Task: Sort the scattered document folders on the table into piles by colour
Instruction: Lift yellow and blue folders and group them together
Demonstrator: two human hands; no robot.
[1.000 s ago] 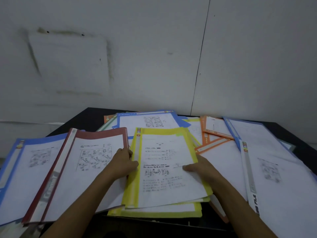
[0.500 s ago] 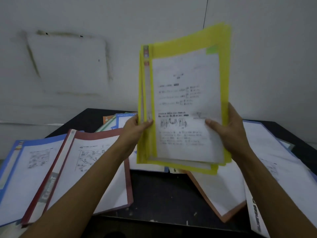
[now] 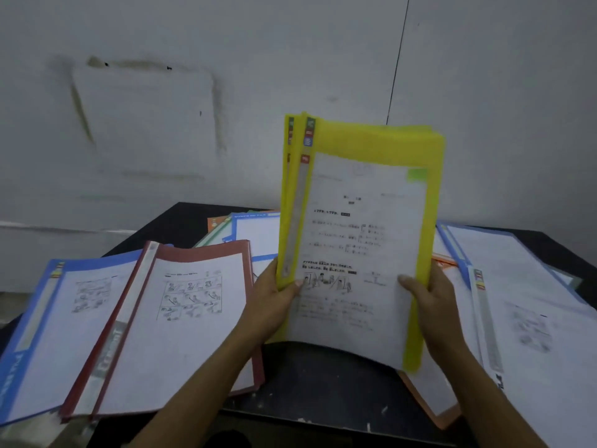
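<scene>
a stack of thin yellow plastic document folders point(image 3: 371, 143), at least 2 by the spines showing, is held up off the black table point(image 3: 323, 376) at the middle of the view, leaning toward 1 o'clock. its long axis runs near upright, from 6 to 12 o'clock. the spines lie along the 9 o'clock edge, and the printed sheet faces the person. the lower edge bows just above the tabletop; whether it touches cannot be told.

the left hand point(image 3: 274, 305) pinches the spine edge low down, thumb on the front and fingers behind. the right hand point(image 3: 433, 305) pinches the open edge at about the same height, thumb on the paper.

the stack looks light but floppy: the glossy covers are likely to slide on each other and the loose sheet to sag. a grip at both long edges, nearer mid-height, should stop it fanning; the spine side is the stiffer hold.

flat on the table lie a red plastic folder point(image 3: 200, 250) at 8 o'clock, a blue plastic folder point(image 3: 97, 265) at 9 o'clock, another blue folder point(image 3: 458, 250) at 3 o'clock and an orange folder point(image 3: 433, 412) at 5 o'clock.
</scene>
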